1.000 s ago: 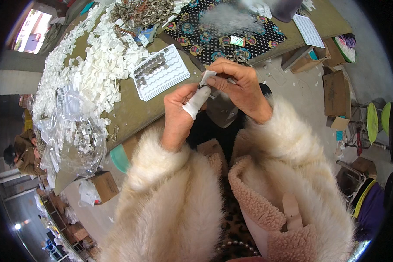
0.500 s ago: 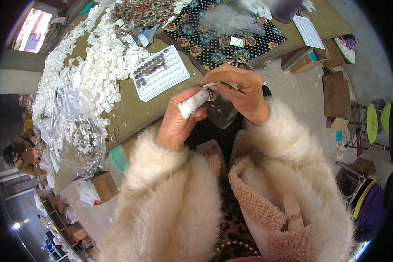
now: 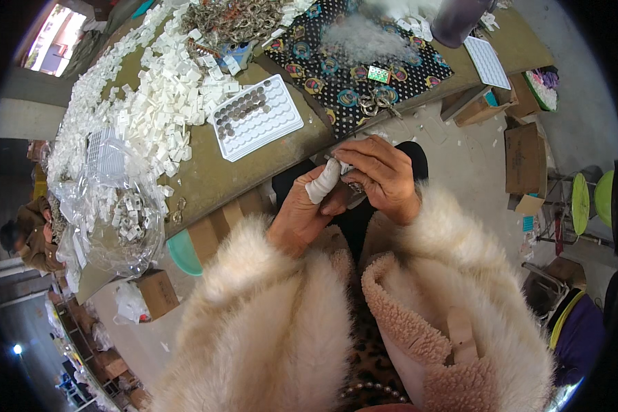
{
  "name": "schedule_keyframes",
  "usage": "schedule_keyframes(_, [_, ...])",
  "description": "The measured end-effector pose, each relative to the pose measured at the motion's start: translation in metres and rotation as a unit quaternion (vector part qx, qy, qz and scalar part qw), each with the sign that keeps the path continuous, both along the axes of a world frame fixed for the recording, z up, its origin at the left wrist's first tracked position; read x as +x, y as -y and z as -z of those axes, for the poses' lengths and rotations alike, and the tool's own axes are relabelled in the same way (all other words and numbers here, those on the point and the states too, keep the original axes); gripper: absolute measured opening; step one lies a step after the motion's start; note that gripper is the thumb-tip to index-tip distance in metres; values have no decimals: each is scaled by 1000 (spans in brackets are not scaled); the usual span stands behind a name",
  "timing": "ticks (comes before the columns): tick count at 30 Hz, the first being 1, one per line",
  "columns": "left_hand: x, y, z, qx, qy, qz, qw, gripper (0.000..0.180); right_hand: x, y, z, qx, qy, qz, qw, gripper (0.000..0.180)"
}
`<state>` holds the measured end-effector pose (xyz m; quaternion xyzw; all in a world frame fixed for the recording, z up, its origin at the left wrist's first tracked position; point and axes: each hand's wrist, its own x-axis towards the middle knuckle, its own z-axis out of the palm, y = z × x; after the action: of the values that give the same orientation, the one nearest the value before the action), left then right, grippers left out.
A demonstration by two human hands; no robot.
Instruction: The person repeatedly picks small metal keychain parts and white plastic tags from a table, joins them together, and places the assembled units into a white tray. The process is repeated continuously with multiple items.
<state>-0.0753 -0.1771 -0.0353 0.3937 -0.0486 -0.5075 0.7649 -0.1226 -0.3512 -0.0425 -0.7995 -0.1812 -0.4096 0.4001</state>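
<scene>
My left hand point(image 3: 307, 206) and my right hand point(image 3: 381, 173) meet just below the table's near edge, above my lap. Both pinch one small metal piece point(image 3: 353, 185) between the fingertips; most of it is hidden by the fingers. A white wrap covers the left thumb point(image 3: 322, 182). Thick cream fur sleeves cover both forearms. A white tray point(image 3: 280, 118) with rows of round wells, some holding dark round parts point(image 3: 239, 110), lies on the table just beyond the hands.
Heaps of small white pieces point(image 3: 151, 103) cover the olive table point(image 3: 206, 178) at left, beside a clear plastic bag point(image 3: 120, 220). A dark patterned cloth point(image 3: 336, 62) with metal rings lies behind. Cardboard boxes point(image 3: 525, 161) stand on the floor at right. Another person point(image 3: 31, 230) sits far left.
Both hands have dropped together from over the table's edge toward my lap, still joined around the small piece. The table's things have not moved.
</scene>
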Motion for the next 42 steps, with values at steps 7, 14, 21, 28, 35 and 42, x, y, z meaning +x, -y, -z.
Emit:
schedule_keyframes(7, [-5, 1, 0, 47, -22, -11, 999, 48, 3, -7, 2, -9, 8, 27, 1000, 35])
schedule_keyframes(14, [-1, 1, -8, 11, -24, -18, 1000, 42, 2, -8, 4, 82, -39, 61, 994, 27])
schedule_keyframes(21, [2, -1, -8, -55, -27, -54, 997, 32, 6, -13, 7, 11, -14, 18, 1000, 33])
schedule_keyframes(28, [-1, -44, 0, 23, 76, -143, 987, 21, 18, -17, 5, -73, -39, 10, 997, 41])
schedule_keyframes(35, [-10, -76, 20, 46, 74, -179, 980, 26, 36, -27, 17, -186, -28, 50, 981, 32])
schedule_keyframes(42, [-8, -76, 26, 62, 109, -179, 976, 28, 45, -26, 28, -225, 19, 28, 974, 29])
